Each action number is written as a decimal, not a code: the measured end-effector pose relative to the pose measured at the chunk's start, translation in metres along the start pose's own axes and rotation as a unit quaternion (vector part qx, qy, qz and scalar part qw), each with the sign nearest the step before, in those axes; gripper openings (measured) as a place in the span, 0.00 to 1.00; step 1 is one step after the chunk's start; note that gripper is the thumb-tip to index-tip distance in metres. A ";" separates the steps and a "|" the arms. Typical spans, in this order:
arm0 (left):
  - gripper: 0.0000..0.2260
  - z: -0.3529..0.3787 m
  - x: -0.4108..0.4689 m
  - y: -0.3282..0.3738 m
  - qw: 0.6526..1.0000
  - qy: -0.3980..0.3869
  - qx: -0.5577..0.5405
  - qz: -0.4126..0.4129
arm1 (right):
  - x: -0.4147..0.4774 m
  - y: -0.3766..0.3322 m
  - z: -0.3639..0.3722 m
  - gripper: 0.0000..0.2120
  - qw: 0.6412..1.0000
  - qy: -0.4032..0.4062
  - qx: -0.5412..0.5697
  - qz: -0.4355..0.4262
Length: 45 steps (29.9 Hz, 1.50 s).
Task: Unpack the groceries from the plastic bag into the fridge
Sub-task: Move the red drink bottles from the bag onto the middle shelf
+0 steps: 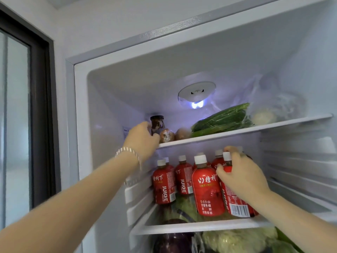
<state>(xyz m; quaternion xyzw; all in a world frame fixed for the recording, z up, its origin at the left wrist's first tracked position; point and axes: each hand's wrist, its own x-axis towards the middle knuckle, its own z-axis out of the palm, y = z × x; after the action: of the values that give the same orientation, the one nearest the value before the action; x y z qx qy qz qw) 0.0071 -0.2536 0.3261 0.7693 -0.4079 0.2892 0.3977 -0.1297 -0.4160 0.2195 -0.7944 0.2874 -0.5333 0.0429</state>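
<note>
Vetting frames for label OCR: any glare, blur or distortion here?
Head view: fridge lamp blows out, bluish glare around it; jar in the left hand dim and soft; left forearm smeared low in frame; front juice bottle label sharp; wide-angle bows the fridge frame.

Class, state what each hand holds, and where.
Right hand grips a red, white-capped plastic juice bottle at its shoulder; left hand grips a dark glass jar by its base.

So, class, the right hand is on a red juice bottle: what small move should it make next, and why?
Probably settle the juice bottle beside the front bottle and let go. The right hand grips it at the right end of the row, near the front edge of the middle shelf; the left hand holds a jar above.
</note>
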 end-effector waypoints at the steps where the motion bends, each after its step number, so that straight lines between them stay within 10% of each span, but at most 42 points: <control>1: 0.18 0.005 -0.022 0.001 0.996 0.061 -0.021 0.066 | 0.000 0.001 0.000 0.23 1.000 -0.002 0.013 0.006; 5: 0.12 0.051 -0.095 0.000 0.958 0.082 -0.066 0.266 | -0.004 0.008 -0.001 0.36 0.995 -0.042 0.078 0.052; 12: 0.41 0.143 -0.082 0.001 0.965 -0.151 -0.212 -0.007 | -0.011 0.018 -0.016 0.42 0.980 -0.182 -0.041 0.074; 17: 0.40 0.154 -0.062 -0.010 0.982 -0.142 -0.120 -0.027 | 0.001 0.035 0.004 0.47 0.963 -0.243 0.095 0.073; 22: 0.38 0.139 -0.044 -0.030 0.963 -0.092 0.253 -0.002 | 0.022 0.030 0.040 0.35 0.952 -0.280 0.091 0.085; 29: 0.42 0.150 -0.028 -0.065 0.984 -0.134 0.112 -0.037 | 0.046 0.005 0.085 0.41 0.920 -0.326 0.156 0.153; 45: 0.42 0.144 -0.025 -0.058 0.957 -0.165 0.237 0.001 | 0.024 -0.015 0.084 0.49 0.935 -0.300 -0.062 0.179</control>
<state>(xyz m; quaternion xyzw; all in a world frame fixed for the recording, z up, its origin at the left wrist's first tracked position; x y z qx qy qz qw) 0.0617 -0.3457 0.2106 0.8779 -0.3887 0.2471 0.1309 -0.0438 -0.4356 0.2087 -0.8540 0.4311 -0.2345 0.1728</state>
